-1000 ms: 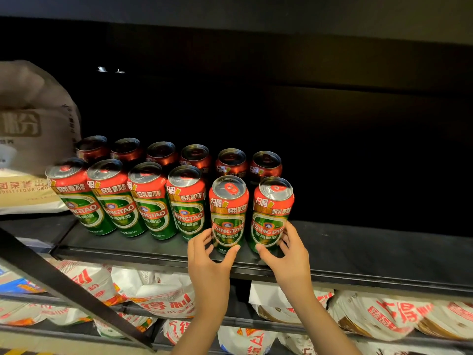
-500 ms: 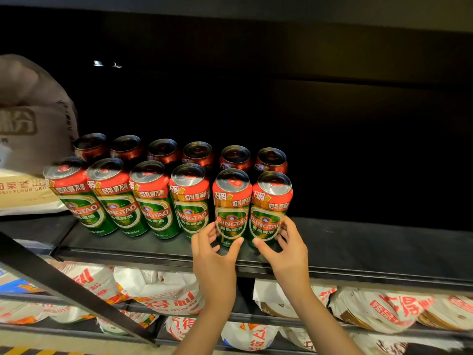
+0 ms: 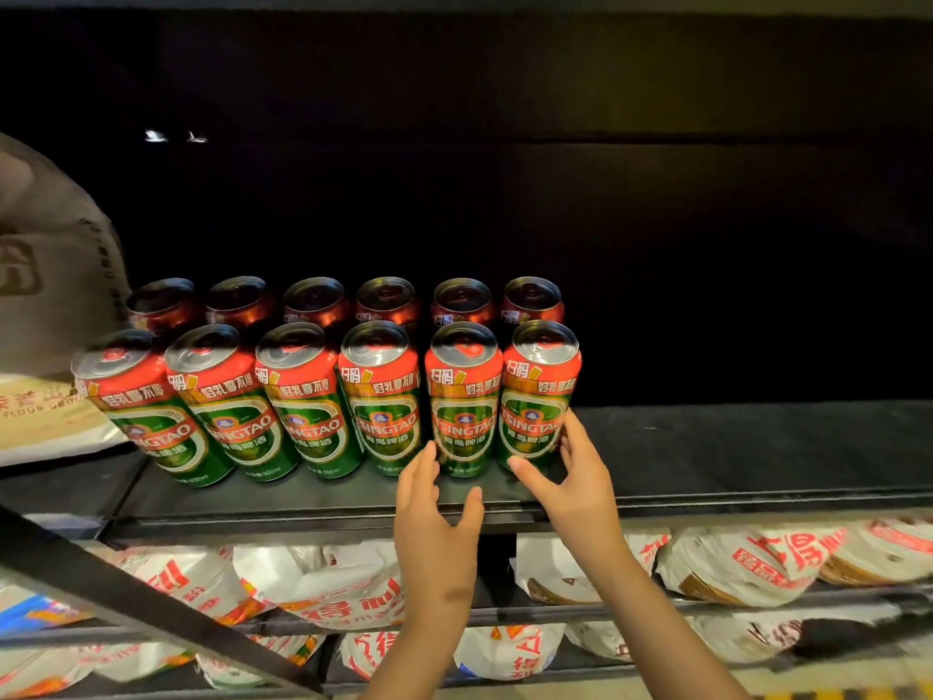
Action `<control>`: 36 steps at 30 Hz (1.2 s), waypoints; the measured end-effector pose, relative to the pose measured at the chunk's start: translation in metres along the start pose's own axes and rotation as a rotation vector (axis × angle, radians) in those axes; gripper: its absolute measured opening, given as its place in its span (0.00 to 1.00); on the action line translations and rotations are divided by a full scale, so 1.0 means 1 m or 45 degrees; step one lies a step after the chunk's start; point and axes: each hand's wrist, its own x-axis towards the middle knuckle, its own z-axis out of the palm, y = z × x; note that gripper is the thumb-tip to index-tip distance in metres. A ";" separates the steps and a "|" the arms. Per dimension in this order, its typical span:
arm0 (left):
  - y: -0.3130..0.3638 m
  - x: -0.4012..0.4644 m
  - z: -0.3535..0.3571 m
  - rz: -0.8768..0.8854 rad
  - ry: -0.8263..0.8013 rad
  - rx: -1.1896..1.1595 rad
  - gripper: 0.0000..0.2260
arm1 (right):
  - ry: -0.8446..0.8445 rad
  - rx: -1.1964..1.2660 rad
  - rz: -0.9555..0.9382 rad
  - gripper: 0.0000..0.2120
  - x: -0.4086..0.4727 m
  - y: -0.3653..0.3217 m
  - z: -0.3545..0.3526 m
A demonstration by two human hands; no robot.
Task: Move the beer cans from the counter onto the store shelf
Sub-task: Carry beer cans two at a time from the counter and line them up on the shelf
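Lower shelf (image 3: 757,606), 6 o'clock, nearest me: holds crinkled white plastic bags (image 3: 323,593) printed in red, lying flat.

My left hand (image 3: 434,522), 6 o'clock: fingers spread and released, palm away from me, fingertips just short of the fifth front can (image 3: 463,396); grasping nothing.

My right hand (image 3: 575,477), 5 o'clock: fingers and thumb curved loosely round the base of the sixth front can (image 3: 537,391), touching its right side; I cannot tell whether it grips.

Black store shelf (image 3: 732,447), centre: matte, flat, holds the beer cans (image 3: 298,396). Front row of six: glossy cylinders, red shoulders, green bodies, silver lids, touching side by side. Back row (image 3: 348,305) of six directly behind, dim, only the tops showing.

9 o'clock: pale flour sack (image 3: 50,305), soft, rounded, beside the leftmost cans.
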 end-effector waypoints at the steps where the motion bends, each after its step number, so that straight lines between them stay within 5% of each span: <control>1: -0.001 -0.002 -0.005 -0.031 -0.048 0.001 0.25 | 0.000 -0.015 0.017 0.33 -0.002 -0.001 -0.001; 7: 0.005 -0.008 -0.025 -0.082 -0.481 -0.004 0.09 | 0.174 -0.211 0.139 0.25 -0.040 -0.003 -0.028; 13: 0.036 -0.029 0.008 0.002 -1.029 0.063 0.11 | 0.343 -0.353 0.291 0.14 -0.119 0.009 -0.088; 19: 0.076 -0.099 0.050 0.147 -1.466 0.082 0.07 | 0.733 -0.389 0.590 0.13 -0.237 0.019 -0.152; 27: 0.114 -0.281 0.083 0.404 -2.050 0.190 0.09 | 1.356 -0.352 0.985 0.13 -0.485 -0.002 -0.182; 36: 0.125 -0.541 0.023 0.777 -2.691 0.035 0.10 | 2.048 -0.233 1.405 0.09 -0.742 -0.051 -0.119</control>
